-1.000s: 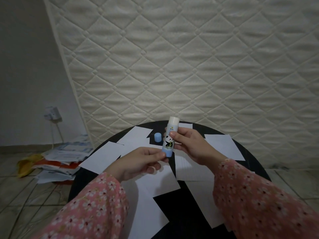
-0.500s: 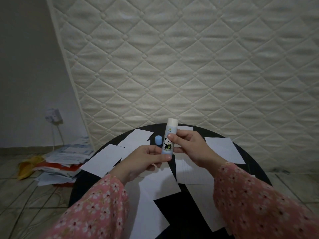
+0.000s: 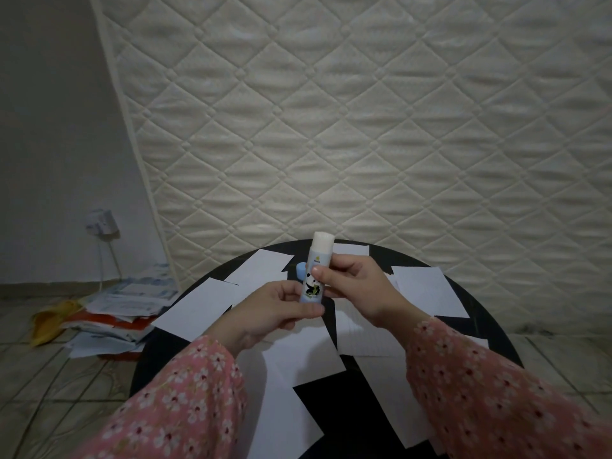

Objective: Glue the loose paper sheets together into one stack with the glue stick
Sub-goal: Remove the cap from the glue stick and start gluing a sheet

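I hold an uncapped glue stick (image 3: 316, 270) upright over the round black table (image 3: 490, 329); it has a panda label and its white glue tip points up. My left hand (image 3: 275, 313) pinches its blue base from below. My right hand (image 3: 354, 286) grips the tube's middle with thumb and fingers. The blue cap (image 3: 300, 270) stands on the table just behind the stick. Several loose white paper sheets (image 3: 198, 308) lie scattered across the table, some overlapping, one sheet (image 3: 425, 291) at the right.
A quilted mattress (image 3: 364, 127) leans upright right behind the table. On the tiled floor at the left sits a messy pile of papers and packets (image 3: 112, 313). A wall socket with a plugged cable (image 3: 101, 223) is above that pile.
Both hands have kept their hold on the glue stick and lifted it slightly; the white glue tip stands a little higher out of the tube. The papers have not moved.
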